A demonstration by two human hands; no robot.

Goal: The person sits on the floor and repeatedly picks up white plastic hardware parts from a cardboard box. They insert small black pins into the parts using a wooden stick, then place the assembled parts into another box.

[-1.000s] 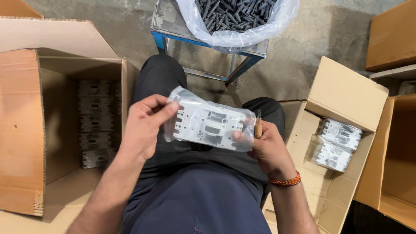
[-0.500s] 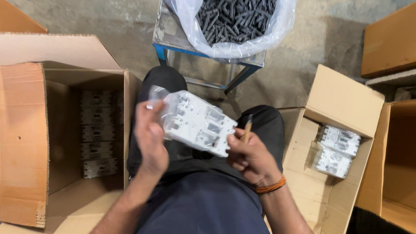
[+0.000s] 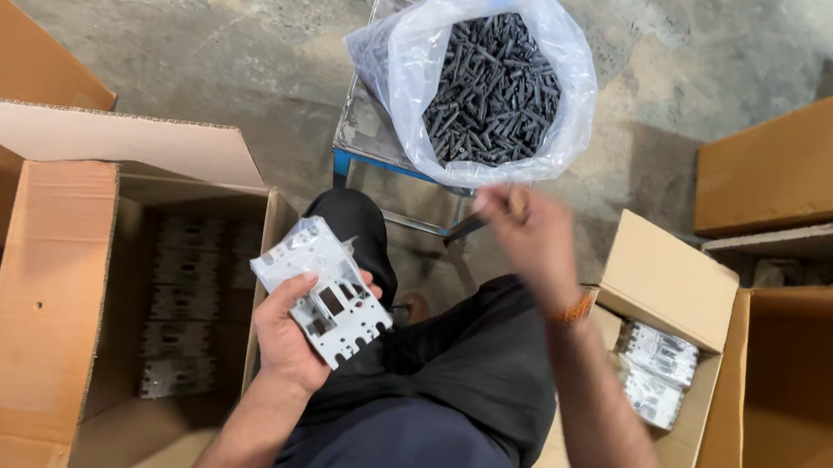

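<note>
I sit with my knees under the camera, and my left hand (image 3: 292, 339) is in the lower middle of the frame, a little to the left. It is closed around a white plastic housing (image 3: 326, 291): my thumb lies across its lower edge and my other fingers are behind it, so I hold it firmly. The housing is tilted, with its flat side and its rectangular openings turned up to me, and it sits above my left thigh.

My right hand (image 3: 527, 229) is raised in the middle of the frame, just under the clear plastic bag (image 3: 412, 58). It is blurred. The fingers are closed and pinch a thin dark pin (image 3: 465, 230), which points to the lower left; how tight the pinch is, I cannot tell. There is an orange band (image 3: 571, 308) on this wrist.

The bag is full of dark pins (image 3: 490, 85) and stands open on a small metal stool (image 3: 370, 135) with blue legs, at the top centre.

At the left of the frame stands an open cardboard box (image 3: 44, 302) with white housings stacked inside it (image 3: 178, 314). At the right, near my right forearm, a smaller open box (image 3: 669, 271) holds a few wrapped white units (image 3: 656, 370). More cardboard boxes are at the far right edge (image 3: 805, 158).
</note>
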